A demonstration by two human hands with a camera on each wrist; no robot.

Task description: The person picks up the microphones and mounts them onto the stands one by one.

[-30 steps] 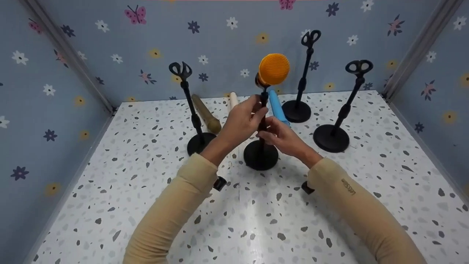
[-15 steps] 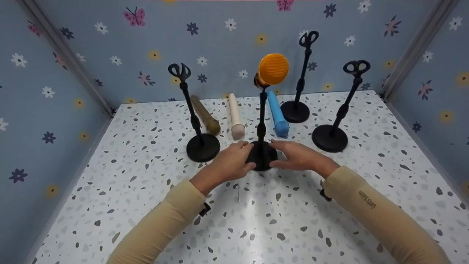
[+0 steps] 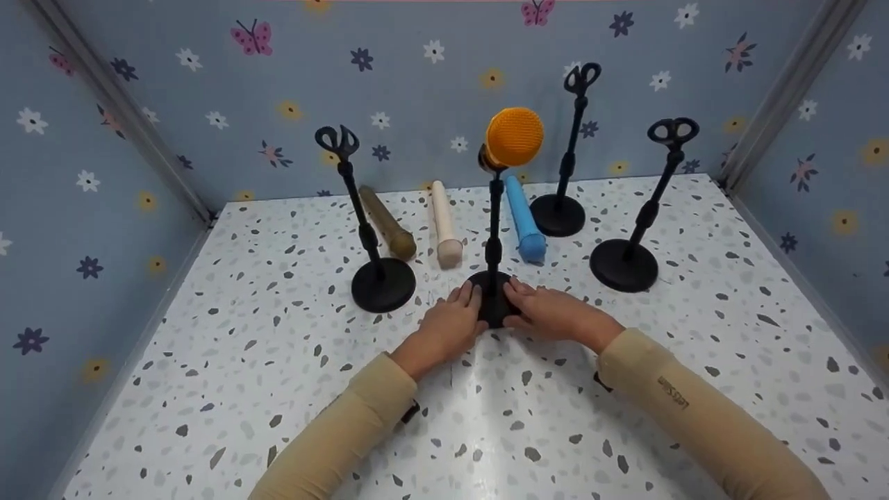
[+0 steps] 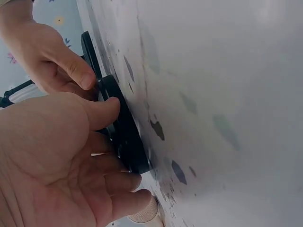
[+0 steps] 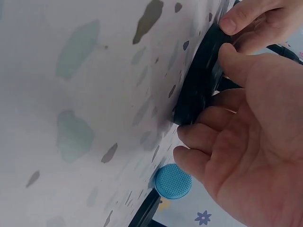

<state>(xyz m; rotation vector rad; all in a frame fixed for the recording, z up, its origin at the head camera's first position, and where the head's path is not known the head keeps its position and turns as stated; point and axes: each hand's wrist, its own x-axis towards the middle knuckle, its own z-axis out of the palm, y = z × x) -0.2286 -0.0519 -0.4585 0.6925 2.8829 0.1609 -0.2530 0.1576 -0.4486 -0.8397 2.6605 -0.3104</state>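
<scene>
- White speckled tabletop (image 3: 243, 347), smooth and hard, carries everything; on it, I think, sliding the load is safer than lifting it.
- Black upright stand (image 3: 494, 253) with a thin pole and a round flat base stands in the middle, between the two hands. The base seems to rest on the surface; it should be kept flat.
- Three other black stands, with bare clips, are well apart from the hands: one at left (image 3: 368, 236), one at far right (image 3: 567, 167), one at right (image 3: 647, 214).
- Left hand (image 3: 451, 323) and right hand (image 3: 555, 316) each hold the base by its rim, thumb at the near side. Equal, gentle pressure would be best.
- Brown (image 3: 387, 222), cream (image 3: 443, 222) and blue (image 3: 524, 219) microphones lie farther away; the fingers should avoid pushing them.
- Orange round mesh microphone head (image 3: 514, 136) sits high on the middle stand, probably making it top-heavy, so slow movement is advisable.
</scene>
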